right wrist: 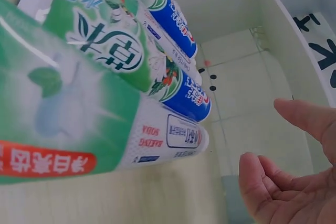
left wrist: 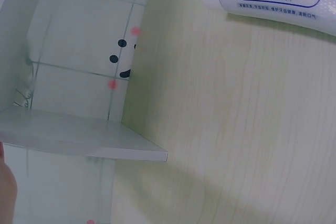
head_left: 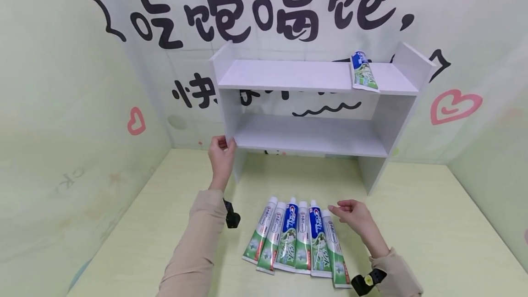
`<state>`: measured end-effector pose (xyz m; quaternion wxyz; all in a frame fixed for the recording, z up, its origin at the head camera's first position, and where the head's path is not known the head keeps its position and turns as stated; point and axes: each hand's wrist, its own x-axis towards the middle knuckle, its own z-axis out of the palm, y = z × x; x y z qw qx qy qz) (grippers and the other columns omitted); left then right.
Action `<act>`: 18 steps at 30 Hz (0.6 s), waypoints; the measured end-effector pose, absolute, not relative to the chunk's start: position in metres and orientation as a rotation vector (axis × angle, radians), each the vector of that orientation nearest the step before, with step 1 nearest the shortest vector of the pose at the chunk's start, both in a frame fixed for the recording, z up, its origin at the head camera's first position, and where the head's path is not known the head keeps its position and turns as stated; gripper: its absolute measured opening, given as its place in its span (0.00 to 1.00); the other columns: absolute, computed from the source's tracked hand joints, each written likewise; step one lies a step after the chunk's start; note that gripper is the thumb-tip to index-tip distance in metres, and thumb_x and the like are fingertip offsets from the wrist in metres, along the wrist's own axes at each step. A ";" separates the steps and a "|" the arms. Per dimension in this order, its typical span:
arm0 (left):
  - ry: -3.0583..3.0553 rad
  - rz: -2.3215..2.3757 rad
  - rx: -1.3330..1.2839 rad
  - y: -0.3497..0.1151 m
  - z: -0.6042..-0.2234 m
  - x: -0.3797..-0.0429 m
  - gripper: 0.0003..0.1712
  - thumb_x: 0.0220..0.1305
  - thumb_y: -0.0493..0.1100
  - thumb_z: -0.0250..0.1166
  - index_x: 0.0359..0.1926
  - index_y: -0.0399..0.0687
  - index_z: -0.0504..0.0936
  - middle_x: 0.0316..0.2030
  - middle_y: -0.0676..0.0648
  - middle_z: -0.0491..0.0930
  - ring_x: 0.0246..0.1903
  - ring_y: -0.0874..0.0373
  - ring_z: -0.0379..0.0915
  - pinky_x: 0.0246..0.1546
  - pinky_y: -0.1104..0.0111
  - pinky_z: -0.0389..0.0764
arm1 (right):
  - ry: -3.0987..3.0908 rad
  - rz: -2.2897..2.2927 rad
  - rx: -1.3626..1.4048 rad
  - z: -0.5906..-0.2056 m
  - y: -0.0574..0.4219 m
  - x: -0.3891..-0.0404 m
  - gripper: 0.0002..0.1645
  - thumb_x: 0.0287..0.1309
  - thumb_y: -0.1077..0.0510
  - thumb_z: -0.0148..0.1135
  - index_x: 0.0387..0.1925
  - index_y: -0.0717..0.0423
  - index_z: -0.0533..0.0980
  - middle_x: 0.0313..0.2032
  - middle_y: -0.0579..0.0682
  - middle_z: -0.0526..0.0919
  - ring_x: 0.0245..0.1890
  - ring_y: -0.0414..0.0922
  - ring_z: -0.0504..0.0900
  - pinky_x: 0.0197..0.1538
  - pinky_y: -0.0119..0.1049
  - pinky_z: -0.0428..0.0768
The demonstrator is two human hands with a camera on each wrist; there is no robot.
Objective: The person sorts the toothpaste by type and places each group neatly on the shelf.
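White shelf pinched at its left edge by the left hand, the right hand hovers, fingers parted and empty, right of six toothpaste tubes at near centre, where lifting the rightmost first would likely leave neighbours undisturbed.

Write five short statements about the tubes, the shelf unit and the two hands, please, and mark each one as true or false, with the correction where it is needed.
1. Six toothpaste tubes lie in a row on the table. True.
2. The single tube on the top board lies near its left end. False: it lies near the right end.
3. The left hand touches the left side panel of the shelf unit. True.
4. The right hand holds a tube. False: it holds nothing.
5. All the tubes in the row have the same design. False: two have blue upper parts, four have white.
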<state>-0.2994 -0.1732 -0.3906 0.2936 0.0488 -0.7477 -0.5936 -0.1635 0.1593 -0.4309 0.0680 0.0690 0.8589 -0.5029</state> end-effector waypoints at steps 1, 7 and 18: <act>-1.989 -1.579 0.132 -0.173 -0.390 -0.299 0.16 0.59 0.41 0.57 0.42 0.32 0.71 0.38 0.37 0.75 0.37 0.52 0.71 0.41 0.66 0.75 | 2.583 -1.501 0.211 -0.433 0.159 -0.164 0.35 0.51 0.48 0.63 0.50 0.73 0.68 0.39 0.62 0.77 0.33 0.48 0.80 0.41 0.41 0.80; -1.990 -1.580 0.135 -0.174 -0.389 -0.299 0.15 0.59 0.40 0.58 0.43 0.32 0.71 0.38 0.37 0.75 0.37 0.53 0.71 0.40 0.69 0.74 | 2.556 -1.424 0.207 -0.441 0.157 -0.164 0.37 0.49 0.47 0.65 0.49 0.74 0.67 0.39 0.62 0.76 0.34 0.47 0.78 0.39 0.39 0.80; -2.005 -1.601 0.132 -0.175 -0.389 -0.298 0.15 0.59 0.40 0.58 0.43 0.32 0.71 0.39 0.38 0.75 0.38 0.53 0.71 0.41 0.67 0.75 | 2.520 -1.300 0.153 -0.452 0.150 -0.161 0.31 0.43 0.55 0.70 0.42 0.74 0.69 0.31 0.58 0.76 0.29 0.45 0.76 0.31 0.34 0.77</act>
